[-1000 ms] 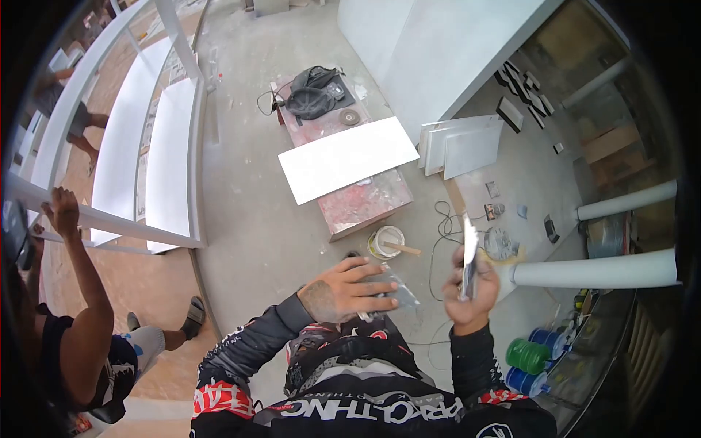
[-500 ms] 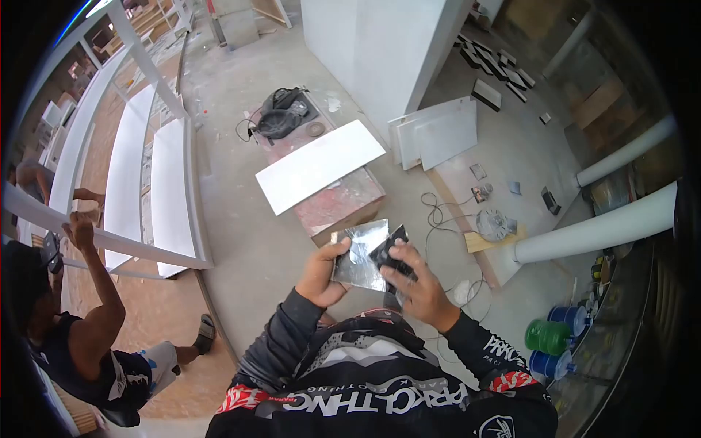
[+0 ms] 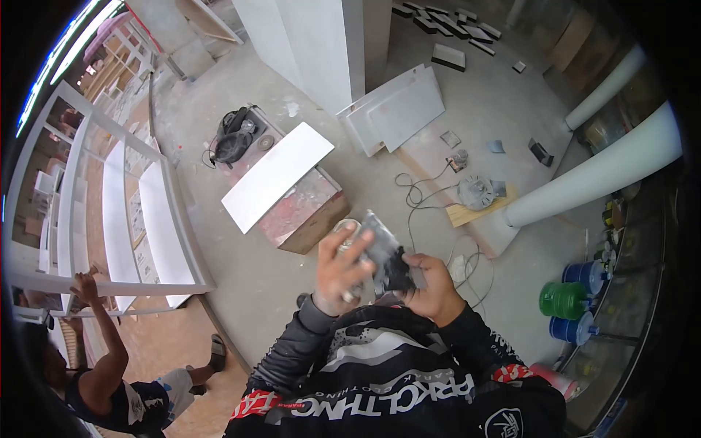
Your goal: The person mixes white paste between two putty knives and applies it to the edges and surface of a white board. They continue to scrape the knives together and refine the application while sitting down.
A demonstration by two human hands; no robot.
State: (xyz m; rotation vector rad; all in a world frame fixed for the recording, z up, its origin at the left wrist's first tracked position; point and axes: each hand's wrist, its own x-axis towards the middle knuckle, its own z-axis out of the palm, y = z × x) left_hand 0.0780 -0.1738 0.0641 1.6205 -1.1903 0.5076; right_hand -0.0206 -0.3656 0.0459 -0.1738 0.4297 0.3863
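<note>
Left hand (image 3: pixel 343 269) blurred, fingers spread, partly hiding plate (image 3: pixel 382 239); grip cannot be told. Right hand (image 3: pixel 437 290) pinches black piece (image 3: pixel 397 273) against plate, outline unclear.

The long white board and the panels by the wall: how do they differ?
The board lies flat across a reddish block, while the panels stand tilted on edge. The board is bright white, the panels greyer. The board is single; the panels overlap. Both are flat and pale.
</note>
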